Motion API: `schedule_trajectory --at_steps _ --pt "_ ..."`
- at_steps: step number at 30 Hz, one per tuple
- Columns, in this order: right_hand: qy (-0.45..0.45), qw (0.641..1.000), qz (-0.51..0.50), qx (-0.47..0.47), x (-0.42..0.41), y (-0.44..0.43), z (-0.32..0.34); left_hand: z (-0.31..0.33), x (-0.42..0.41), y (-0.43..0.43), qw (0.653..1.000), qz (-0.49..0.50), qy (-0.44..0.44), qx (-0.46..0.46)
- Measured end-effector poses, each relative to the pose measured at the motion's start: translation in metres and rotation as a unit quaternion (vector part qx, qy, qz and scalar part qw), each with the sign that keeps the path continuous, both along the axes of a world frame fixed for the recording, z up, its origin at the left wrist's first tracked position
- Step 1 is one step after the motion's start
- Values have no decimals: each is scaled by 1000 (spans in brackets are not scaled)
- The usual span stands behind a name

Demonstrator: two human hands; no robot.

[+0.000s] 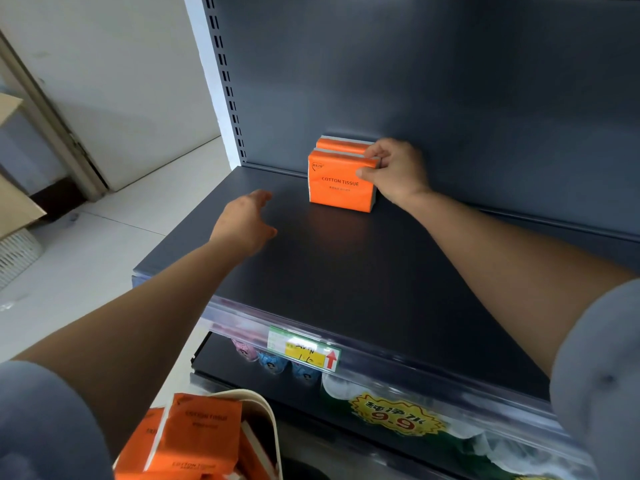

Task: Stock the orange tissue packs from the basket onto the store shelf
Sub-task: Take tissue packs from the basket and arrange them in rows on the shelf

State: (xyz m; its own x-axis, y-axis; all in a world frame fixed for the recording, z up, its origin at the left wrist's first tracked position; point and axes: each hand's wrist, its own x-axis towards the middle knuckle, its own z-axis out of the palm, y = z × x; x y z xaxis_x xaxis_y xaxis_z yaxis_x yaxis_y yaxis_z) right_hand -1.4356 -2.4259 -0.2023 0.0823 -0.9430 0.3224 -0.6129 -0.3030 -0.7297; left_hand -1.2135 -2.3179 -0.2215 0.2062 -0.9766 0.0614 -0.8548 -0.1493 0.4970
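In right grip [394,171]: front tissue pack [337,185].

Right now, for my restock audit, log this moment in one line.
right hand grips front pack | second pack behind it | left hand open over shelf | more packs in basket

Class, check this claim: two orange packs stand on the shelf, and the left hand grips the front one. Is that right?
No. The head view shows the right hand gripping the front pack on the shelf; the left hand hovers open, holding nothing. The rest is right.
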Motion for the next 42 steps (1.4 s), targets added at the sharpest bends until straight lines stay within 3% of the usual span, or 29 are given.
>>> schedule_trajectory --at_steps 16,20,33,42 --pt "182 977 -74 -79 9 21 3 -6 4 11 1000 -11 -21 8" --pt "217 962 -87 -141 16 49 11 -1 6 32 999 -17 -47 5" --pt "239 965 78 -81 64 194 13 18 32 168 987 -6 -159 -2" --pt "241 954 175 -32 94 294 -28 -18 63 259 974 40 -181 128"
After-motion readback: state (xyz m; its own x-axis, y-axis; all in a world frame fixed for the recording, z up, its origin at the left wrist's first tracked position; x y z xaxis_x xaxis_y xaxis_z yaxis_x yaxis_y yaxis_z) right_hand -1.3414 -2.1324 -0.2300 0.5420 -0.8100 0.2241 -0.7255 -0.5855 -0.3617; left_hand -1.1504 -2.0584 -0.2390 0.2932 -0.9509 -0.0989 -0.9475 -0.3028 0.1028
